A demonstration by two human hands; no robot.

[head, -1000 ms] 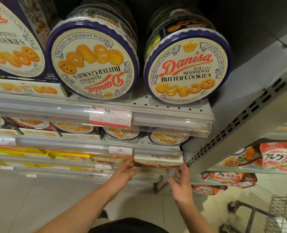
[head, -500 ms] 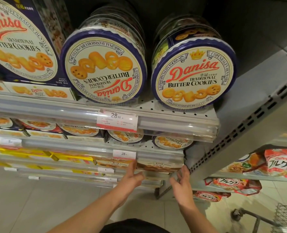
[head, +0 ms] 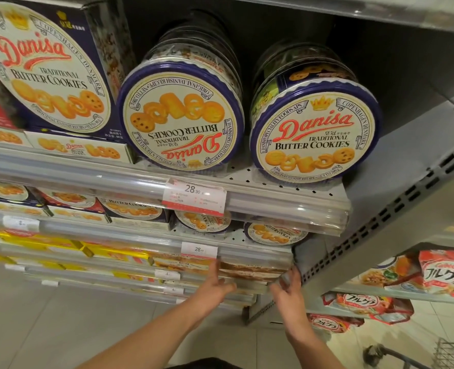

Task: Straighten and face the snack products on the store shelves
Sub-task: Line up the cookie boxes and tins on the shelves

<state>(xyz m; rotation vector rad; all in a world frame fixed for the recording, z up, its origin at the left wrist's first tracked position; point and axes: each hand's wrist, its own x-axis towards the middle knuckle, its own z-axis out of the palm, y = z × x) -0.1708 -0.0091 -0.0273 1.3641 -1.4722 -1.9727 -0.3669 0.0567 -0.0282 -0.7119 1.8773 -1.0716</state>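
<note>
- Looking through the head camera, much of the lower shelving is blurred: the flat snack boxes (head: 249, 269) on the third shelf down carry print too soft to read.
- Both hands reach to that stack. The left hand (head: 215, 287) lies with straight fingers against its left end; the right hand (head: 287, 291) curls its fingers at the right end, though whether it really grips is unclear.
- Above, the upright tin (head: 315, 134) reads "Danisa Traditional Butter Cookies"; the neighbouring tin (head: 180, 121) shows it upside down.
- A price tag (head: 193, 197) reads 28.90.
- A cart (head: 452, 352) is cut off at the lower right corner.
</note>
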